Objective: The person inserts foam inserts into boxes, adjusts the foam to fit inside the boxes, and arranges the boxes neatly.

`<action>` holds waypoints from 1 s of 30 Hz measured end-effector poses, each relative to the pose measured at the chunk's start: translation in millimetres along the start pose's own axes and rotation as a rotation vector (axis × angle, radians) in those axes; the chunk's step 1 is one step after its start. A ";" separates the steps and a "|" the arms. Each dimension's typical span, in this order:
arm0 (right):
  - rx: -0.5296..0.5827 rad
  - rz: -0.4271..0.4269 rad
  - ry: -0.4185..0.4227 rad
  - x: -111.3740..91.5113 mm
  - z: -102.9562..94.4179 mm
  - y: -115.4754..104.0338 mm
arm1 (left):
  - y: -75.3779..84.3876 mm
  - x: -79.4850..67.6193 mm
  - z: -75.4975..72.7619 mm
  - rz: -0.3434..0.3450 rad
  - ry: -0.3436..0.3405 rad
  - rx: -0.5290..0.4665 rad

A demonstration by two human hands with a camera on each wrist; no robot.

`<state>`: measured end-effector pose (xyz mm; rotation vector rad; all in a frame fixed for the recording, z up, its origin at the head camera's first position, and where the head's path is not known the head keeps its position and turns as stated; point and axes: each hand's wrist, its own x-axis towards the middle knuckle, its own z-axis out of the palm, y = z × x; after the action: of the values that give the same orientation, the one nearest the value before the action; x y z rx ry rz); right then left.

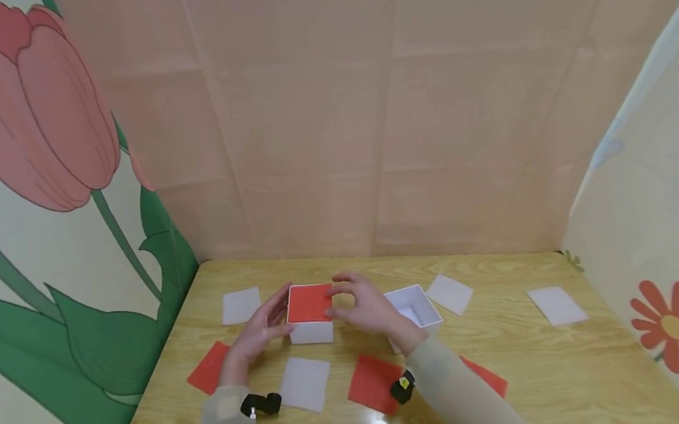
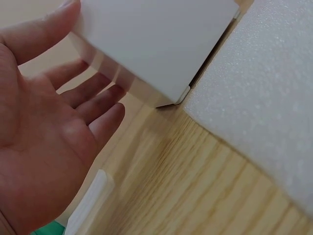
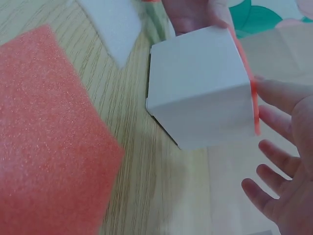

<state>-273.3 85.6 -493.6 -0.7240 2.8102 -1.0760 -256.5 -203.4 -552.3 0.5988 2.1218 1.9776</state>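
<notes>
A white box [image 1: 311,333] stands on the table with a square red foam sheet [image 1: 309,303] over its top. My left hand [image 1: 263,330] holds the box by its left side, thumb at the near corner and fingers along the side farther back. From the right, the thumb and a fingertip of my right hand [image 1: 364,307] touch the red sheet's edge. In the right wrist view, the sheet shows as a thin red strip along the box's top rim, and the right hand's other fingers are spread away from the box.
Right of the hands is a second white box [image 1: 420,308], its top uncovered. White foam sheets [image 1: 305,384] and red foam sheets [image 1: 373,384] lie scattered around the wooden table [image 1: 545,369]. Behind it hangs a beige cloth [image 1: 332,137]; printed flower panels flank both sides.
</notes>
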 end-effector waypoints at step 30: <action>-0.156 -0.073 -0.055 23.8 -4.6 -27.7 | 1.7 1.7 0.6 -0.026 0.007 -0.015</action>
<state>-284.0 60.0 -469.5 -0.8615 2.8649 -0.8394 -257.5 -202.1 -550.4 0.5593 2.1059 1.9826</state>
